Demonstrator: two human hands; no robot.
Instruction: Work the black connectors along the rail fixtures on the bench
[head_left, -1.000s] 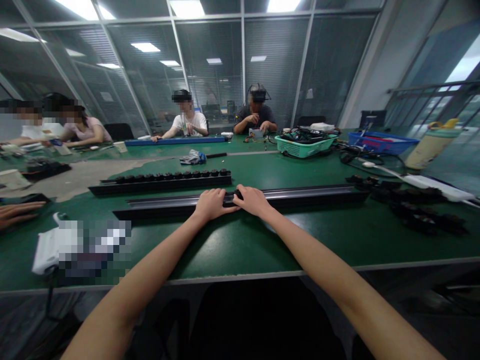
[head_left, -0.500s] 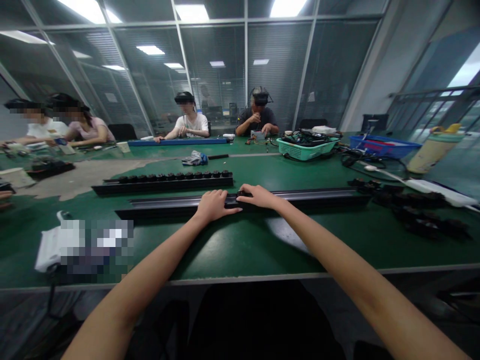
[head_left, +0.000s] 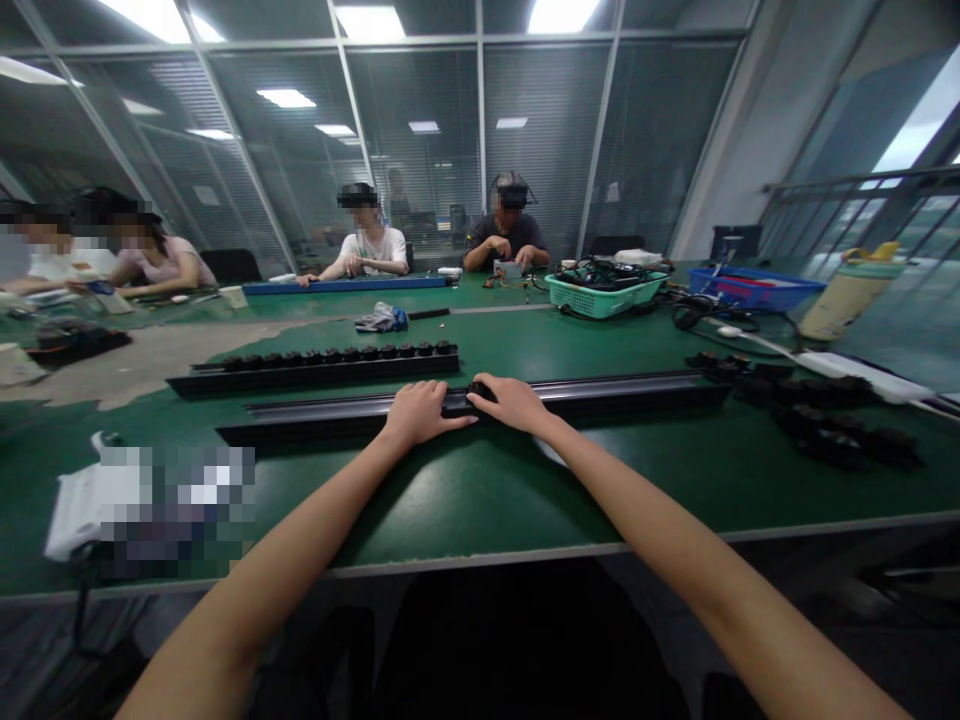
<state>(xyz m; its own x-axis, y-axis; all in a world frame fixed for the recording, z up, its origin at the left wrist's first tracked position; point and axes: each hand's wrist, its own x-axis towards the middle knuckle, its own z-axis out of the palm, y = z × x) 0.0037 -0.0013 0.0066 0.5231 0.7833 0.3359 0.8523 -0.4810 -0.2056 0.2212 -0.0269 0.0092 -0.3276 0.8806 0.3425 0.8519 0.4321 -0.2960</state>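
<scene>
A long black metal channel rail point(head_left: 622, 397) lies across the green table in front of me. My left hand point(head_left: 421, 412) is wrapped over the rail near its middle, thumb along the near side. Just to the right, my right hand point(head_left: 511, 403) pinches a small black part point(head_left: 475, 394) at the rail's groove; the fingers partly cover it. Behind lies a shorter black rail point(head_left: 315, 375) topped by a row of small black round parts point(head_left: 326, 356). Several loose black parts point(head_left: 840, 415) are piled past the right end of the long rail.
A turquoise basket point(head_left: 607, 297) of cables, a blue basket point(head_left: 757, 290), a cream bottle point(head_left: 847, 295) and a white power strip point(head_left: 862, 375) stand at the right. A white device point(head_left: 94, 505) lies at the near left. Co-workers sit across the far side, one behind a blue bar point(head_left: 345, 286).
The view has shifted slightly, moving the scene a little leftward. Both hands keep their places on the rail. The co-worker in dark clothing has lowered a hand from the face.
</scene>
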